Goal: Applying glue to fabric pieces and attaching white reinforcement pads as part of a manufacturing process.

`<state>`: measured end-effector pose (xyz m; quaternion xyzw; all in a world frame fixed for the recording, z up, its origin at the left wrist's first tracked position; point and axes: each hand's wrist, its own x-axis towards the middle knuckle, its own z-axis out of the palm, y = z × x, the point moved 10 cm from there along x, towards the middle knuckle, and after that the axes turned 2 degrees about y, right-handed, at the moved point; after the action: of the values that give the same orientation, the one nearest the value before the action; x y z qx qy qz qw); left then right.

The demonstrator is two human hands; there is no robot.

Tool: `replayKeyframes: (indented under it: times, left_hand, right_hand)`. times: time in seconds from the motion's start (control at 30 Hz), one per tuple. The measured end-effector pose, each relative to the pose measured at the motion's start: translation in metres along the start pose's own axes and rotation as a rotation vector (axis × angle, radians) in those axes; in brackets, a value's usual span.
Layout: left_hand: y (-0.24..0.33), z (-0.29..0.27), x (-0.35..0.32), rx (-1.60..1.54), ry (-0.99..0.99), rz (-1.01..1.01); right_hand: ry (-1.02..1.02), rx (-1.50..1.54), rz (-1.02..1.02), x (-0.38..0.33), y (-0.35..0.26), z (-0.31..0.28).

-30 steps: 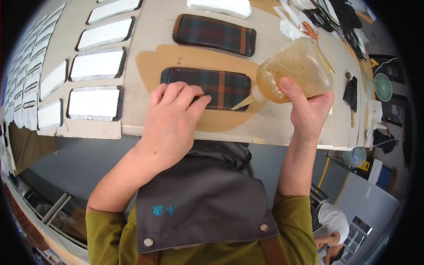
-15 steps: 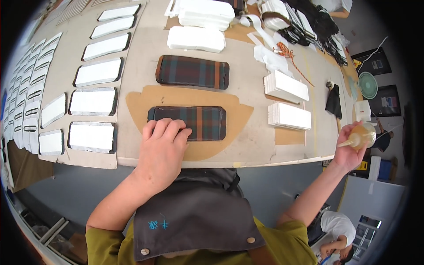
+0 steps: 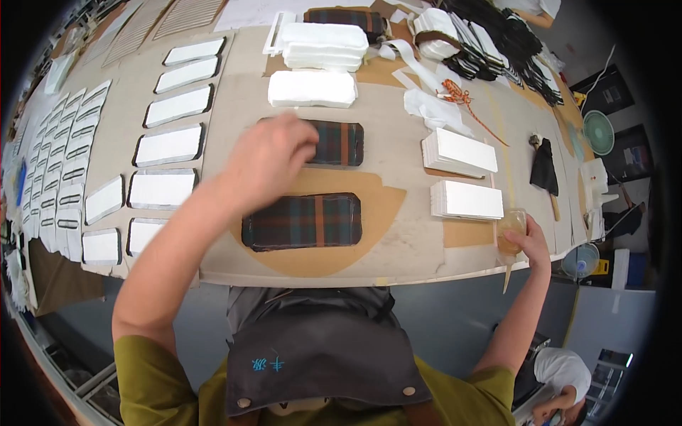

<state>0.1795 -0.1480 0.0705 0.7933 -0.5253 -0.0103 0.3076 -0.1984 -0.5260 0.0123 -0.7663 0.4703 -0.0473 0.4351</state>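
Note:
My left hand (image 3: 273,153) is blurred above the far plaid fabric panel (image 3: 337,144), covering that panel's left part. Its fingers look bent, and I cannot tell whether they touch the cloth. Closer to me, a second dark plaid panel (image 3: 302,221) with an orange stripe lies flat on a brown cardboard template (image 3: 383,199). Over at the table's right front edge, my right hand (image 3: 533,245) is closed around a squeeze bottle (image 3: 511,234) of yellowish liquid. Its narrow nozzle points downward.
Black-edged white panels (image 3: 167,148) lie in a column on the left. Stacked white boards (image 3: 465,199) stand right of the template. White pads (image 3: 312,89) sit behind the plaid panels, with orange cord (image 3: 458,92) to their right. A black-wrapped brush-like tool (image 3: 545,167) lies farther right.
My left hand has left the near plaid panel and moved away from me over the far one. The bottle in my right hand has come leftward and lower, its nozzle turned down.

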Motion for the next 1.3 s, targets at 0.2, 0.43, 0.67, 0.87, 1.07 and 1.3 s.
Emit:
replayKeyframes:
  times: [0.2, 0.43, 0.67, 0.87, 1.07, 1.3]
  left_hand:
    - [-0.064, 0.041, 0.098, 0.085, 0.074, -0.039]
    - [-0.081, 0.072, 0.134, 0.506, -0.084, -0.171]
    - [-0.100, 0.044, 0.128, 0.266, 0.065, -0.256]
    - [-0.159, 0.039, 0.101, -0.199, 0.135, -0.486]
    - [-0.157, 0.050, 0.107, -0.226, 0.104, -0.433]
    - [-0.192, -0.025, 0.061, -0.470, 0.374, -0.621]
  right_hand:
    - [0.054, -0.111, 0.019, 0.002, 0.010, -0.014]
    - [0.285, -0.424, -0.024, 0.006, 0.013, -0.044]
    - [0.430, -0.706, -0.039, -0.005, -0.010, -0.050]
    - [0.090, -0.160, -0.833, -0.067, -0.258, 0.108]
    - [-0.061, -0.291, -0.914, 0.023, -0.338, 0.283]
    - [-0.030, -0.676, -0.764, 0.061, -0.333, 0.338]
